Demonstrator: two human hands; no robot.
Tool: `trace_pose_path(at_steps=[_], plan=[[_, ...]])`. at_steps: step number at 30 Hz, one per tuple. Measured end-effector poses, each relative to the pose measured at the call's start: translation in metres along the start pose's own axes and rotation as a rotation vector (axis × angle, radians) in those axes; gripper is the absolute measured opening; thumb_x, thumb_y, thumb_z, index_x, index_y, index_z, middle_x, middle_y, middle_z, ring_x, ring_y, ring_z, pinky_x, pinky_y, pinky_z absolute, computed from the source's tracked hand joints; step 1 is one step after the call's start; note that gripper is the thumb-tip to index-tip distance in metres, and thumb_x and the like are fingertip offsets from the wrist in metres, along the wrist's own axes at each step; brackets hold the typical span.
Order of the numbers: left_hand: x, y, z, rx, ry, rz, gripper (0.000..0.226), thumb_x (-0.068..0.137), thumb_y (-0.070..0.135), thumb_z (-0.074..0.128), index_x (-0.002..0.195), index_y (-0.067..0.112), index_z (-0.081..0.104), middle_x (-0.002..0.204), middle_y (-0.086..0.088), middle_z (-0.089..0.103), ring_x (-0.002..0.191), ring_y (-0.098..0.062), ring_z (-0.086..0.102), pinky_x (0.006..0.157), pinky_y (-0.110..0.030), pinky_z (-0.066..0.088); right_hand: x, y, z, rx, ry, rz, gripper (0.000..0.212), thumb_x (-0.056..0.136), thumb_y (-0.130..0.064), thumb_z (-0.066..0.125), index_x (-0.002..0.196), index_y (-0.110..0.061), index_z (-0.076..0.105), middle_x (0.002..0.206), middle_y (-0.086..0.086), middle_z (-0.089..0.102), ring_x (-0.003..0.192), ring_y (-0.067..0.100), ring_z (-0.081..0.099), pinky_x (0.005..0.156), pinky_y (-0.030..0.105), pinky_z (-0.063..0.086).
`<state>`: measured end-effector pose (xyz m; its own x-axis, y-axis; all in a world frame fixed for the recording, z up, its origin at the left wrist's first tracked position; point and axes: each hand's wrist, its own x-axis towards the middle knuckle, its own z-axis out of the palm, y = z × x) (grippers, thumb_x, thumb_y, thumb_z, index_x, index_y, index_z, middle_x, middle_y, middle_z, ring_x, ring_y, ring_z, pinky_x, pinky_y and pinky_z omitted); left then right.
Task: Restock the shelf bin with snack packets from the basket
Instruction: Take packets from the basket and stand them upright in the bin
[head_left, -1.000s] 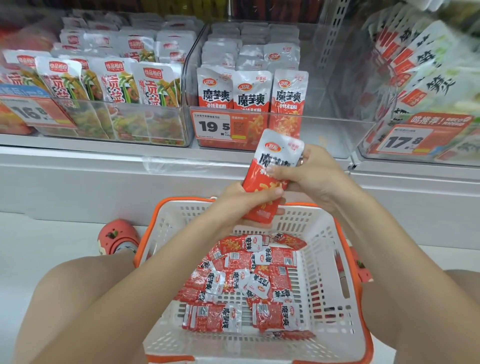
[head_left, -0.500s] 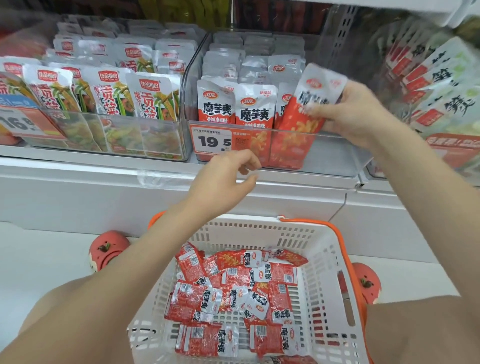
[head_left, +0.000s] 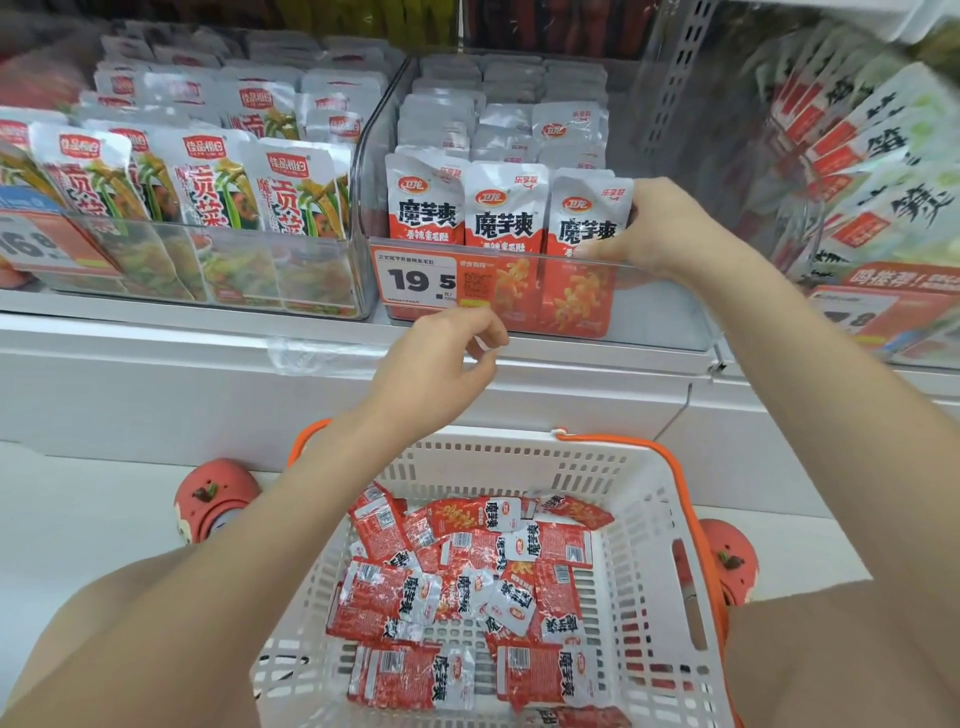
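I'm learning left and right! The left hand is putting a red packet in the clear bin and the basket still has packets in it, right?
Not quite: the head view shows the right hand placing the red packet in the clear bin. The left hand holds nothing. The basket does have packets.

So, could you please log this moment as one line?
right hand: seating packet in bin | left hand: free | basket: packets remain
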<state>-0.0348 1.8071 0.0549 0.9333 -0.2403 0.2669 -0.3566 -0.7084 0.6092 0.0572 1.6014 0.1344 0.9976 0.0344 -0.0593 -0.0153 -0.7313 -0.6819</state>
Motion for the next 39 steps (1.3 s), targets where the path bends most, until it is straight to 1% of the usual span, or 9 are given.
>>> trace_pose_path(at_steps=[3, 6, 14, 17, 20, 24, 32, 36, 39], plan=[[-0.002, 0.000, -0.001, 0.000, -0.005, 0.000, 0.014, 0.086, 0.009, 0.058, 0.093, 0.019, 0.065, 0.091, 0.009, 0.065, 0.081, -0.007, 0.060, 0.073, -0.038, 0.053, -0.006, 0.001, -0.005, -0.025, 0.053, 0.025, 0.068, 0.071, -0.028, 0.084, 0.125, -0.012, 0.046, 0.114, -0.003, 0.057, 0.097, 0.014, 0.056, 0.061, 0.017, 0.047], [-0.001, -0.001, -0.004, 0.000, -0.003, -0.011, 0.015, 0.087, 0.009, 0.058, 0.093, 0.021, 0.064, 0.087, 0.010, 0.064, 0.079, -0.006, 0.059, 0.073, -0.037, 0.054, -0.007, 0.004, -0.009, -0.052, 0.118, 0.046, 0.085, 0.070, -0.034, 0.085, 0.136, -0.011, 0.036, 0.128, 0.002, 0.054, 0.112, 0.020, 0.055, 0.079, 0.027, 0.042], [-0.007, -0.002, -0.003, 0.000, -0.007, -0.025, 0.014, 0.087, 0.009, 0.057, 0.092, 0.020, 0.064, 0.084, 0.009, 0.063, 0.079, -0.011, 0.060, 0.073, -0.038, 0.053, -0.026, -0.001, 0.003, -0.052, 0.241, -0.001, 0.083, 0.077, -0.027, 0.080, 0.142, -0.011, 0.032, 0.134, 0.009, 0.052, 0.119, 0.023, 0.052, 0.082, 0.026, 0.040], [-0.016, -0.010, 0.009, -0.036, -0.013, -0.070, 0.013, 0.087, 0.009, 0.057, 0.092, 0.019, 0.064, 0.084, 0.007, 0.065, 0.079, -0.012, 0.060, 0.073, -0.034, 0.052, -0.060, 0.002, 0.011, 0.001, 0.502, -0.253, 0.057, 0.083, -0.020, 0.071, 0.132, -0.012, 0.042, 0.127, 0.005, 0.052, 0.116, 0.019, 0.049, 0.093, 0.026, 0.040], [-0.037, -0.020, 0.038, -0.088, -0.052, -0.172, 0.014, 0.089, 0.007, 0.055, 0.094, 0.017, 0.064, 0.083, 0.004, 0.065, 0.078, -0.013, 0.060, 0.071, -0.029, 0.051, -0.100, 0.011, 0.043, 0.072, 0.605, -0.483, 0.020, 0.085, -0.006, 0.059, 0.104, -0.008, 0.053, 0.101, 0.003, 0.057, 0.095, 0.016, 0.052, 0.084, 0.025, 0.041], [-0.089, -0.055, 0.094, 0.029, -0.270, -0.347, 0.021, 0.089, 0.005, 0.051, 0.102, 0.014, 0.064, 0.089, 0.003, 0.063, 0.080, -0.014, 0.060, 0.072, -0.029, 0.054, -0.145, 0.062, 0.129, 0.099, 0.225, -0.259, 0.013, 0.088, -0.003, 0.053, 0.096, -0.013, 0.051, 0.094, -0.002, 0.056, 0.090, 0.013, 0.052, 0.079, 0.026, 0.045], [-0.177, -0.136, 0.147, 0.283, -0.575, -0.554, 0.028, 0.087, 0.006, 0.053, 0.112, 0.013, 0.063, 0.113, -0.009, 0.062, 0.102, -0.026, 0.059, 0.085, -0.034, 0.051, -0.172, 0.208, 0.249, -0.273, -0.618, 0.191, 0.041, 0.089, -0.005, 0.058, 0.128, -0.012, 0.050, 0.124, 0.009, 0.057, 0.095, 0.020, 0.059, 0.075, 0.029, 0.052], [-0.187, -0.171, 0.164, 0.362, -0.593, -0.509, 0.040, 0.081, -0.005, 0.049, 0.117, 0.011, 0.059, 0.116, -0.008, 0.060, 0.111, -0.027, 0.054, 0.085, -0.033, 0.045, -0.161, 0.233, 0.285, -0.380, -0.711, 0.242, 0.055, 0.085, -0.009, 0.066, 0.134, -0.012, 0.040, 0.124, 0.010, 0.057, 0.110, 0.025, 0.056, 0.091, 0.038, 0.050], [-0.192, -0.189, 0.179, 0.457, -0.656, -0.366, 0.064, 0.082, -0.006, 0.052, 0.142, 0.011, 0.040, 0.148, -0.009, 0.040, 0.137, -0.027, 0.033, 0.110, -0.038, 0.030, -0.151, 0.242, 0.307, -0.394, -0.682, 0.210, 0.061, 0.084, -0.010, 0.067, 0.137, -0.013, 0.037, 0.132, 0.009, 0.050, 0.119, 0.028, 0.049, 0.095, 0.039, 0.047]])
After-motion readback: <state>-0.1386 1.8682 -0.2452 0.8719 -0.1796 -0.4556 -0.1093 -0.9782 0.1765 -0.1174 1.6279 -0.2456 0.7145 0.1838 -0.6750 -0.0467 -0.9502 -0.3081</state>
